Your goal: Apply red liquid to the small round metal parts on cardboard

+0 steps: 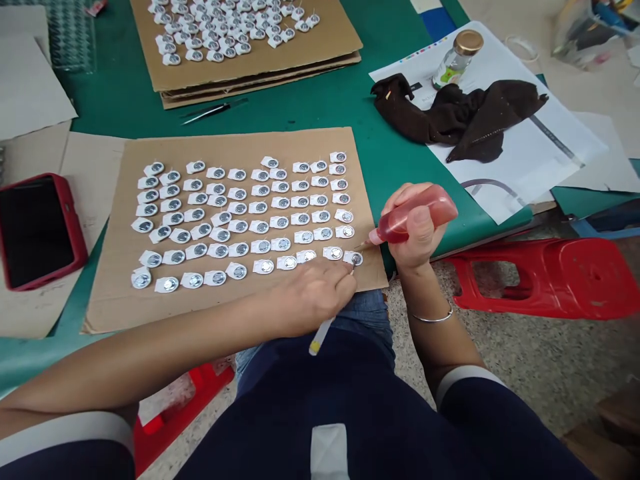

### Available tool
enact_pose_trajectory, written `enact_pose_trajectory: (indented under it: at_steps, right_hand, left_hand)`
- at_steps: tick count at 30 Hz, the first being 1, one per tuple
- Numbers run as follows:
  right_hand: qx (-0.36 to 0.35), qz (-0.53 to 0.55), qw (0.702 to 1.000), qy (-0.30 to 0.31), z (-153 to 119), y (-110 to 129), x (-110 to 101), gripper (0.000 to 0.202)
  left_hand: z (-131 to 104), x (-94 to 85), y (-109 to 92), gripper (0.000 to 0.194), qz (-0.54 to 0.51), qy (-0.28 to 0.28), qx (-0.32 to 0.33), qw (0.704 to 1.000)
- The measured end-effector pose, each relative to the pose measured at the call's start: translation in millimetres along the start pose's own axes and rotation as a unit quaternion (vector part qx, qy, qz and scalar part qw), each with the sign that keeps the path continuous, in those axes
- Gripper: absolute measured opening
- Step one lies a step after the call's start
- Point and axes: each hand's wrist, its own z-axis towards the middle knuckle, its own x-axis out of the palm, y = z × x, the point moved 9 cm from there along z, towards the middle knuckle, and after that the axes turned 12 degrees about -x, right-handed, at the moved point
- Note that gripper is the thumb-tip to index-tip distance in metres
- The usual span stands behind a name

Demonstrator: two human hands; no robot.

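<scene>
My right hand (417,243) is wrapped round a pinkish-red squeeze bottle (434,203), tilted so its thin nozzle points down-left at the cardboard's right edge. My left hand (320,292) pinches a slim tool with a white handle (321,335) and a yellow end. The tool's tip reaches the small white piece with a silver disc (353,258) at the front right corner; whether it touches is hard to tell. Several rows of such pieces lie on the cardboard sheet (115,293), and my left forearm crosses its front edge.
Behind are stacked cardboard sheets (345,50) bearing more pieces, and black tweezers (213,111). A dark cloth (465,117) and a glass jar (453,63) rest on white paper at right. A red-cased phone (37,230) lies left. A red stool (545,280) stands right.
</scene>
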Motion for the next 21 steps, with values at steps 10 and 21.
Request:
enact_pose_trajectory:
  at_steps: [10, 21]
  right_hand:
    - [0.043, 0.02, 0.994, 0.099, -5, -4, 19, 0.031]
    - [0.047, 0.056, 0.985, 0.153, -11, -2, 30, 0.022]
  left_hand:
    - [-10, 5.2, -32, 0.009, 0.2, -0.033, 0.107, 0.973]
    - [-9, 4.2, -32, 0.011, 0.212, -0.044, 0.111, 0.97]
